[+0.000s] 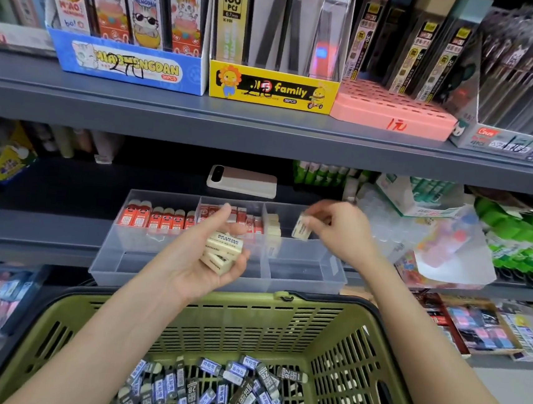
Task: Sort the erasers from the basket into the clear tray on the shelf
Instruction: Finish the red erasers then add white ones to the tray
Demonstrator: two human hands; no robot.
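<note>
- Cupping a small stack of cream erasers (223, 251) in its curled fingers, the left hand (201, 260) is hovering palm-up over the near part of the clear tray (300, 280).
- Pinching a single cream eraser (301, 228) between thumb and fingertips, the right hand (340, 231) is holding it above the tray's right compartment, at 3 o'clock of the left hand.
- At 6 o'clock of the view, the green basket (247, 317) is sitting nearest, carrying a heap of dark- and blue-sleeved erasers (214, 389) on its floor.
- At 12 o'clock of the basket, the tray is lying on the shelf. Red-sleeved erasers (156, 219) are standing in its left compartment, and a few cream ones are lining the far left of the right compartment.
- Behind the tray, at its 12 o'clock, a pale phone-like slab (242, 183) is lying flat.
- Farthest, at 12 o'clock of the view, a yellow display box (273, 87) is standing on the upper shelf.
</note>
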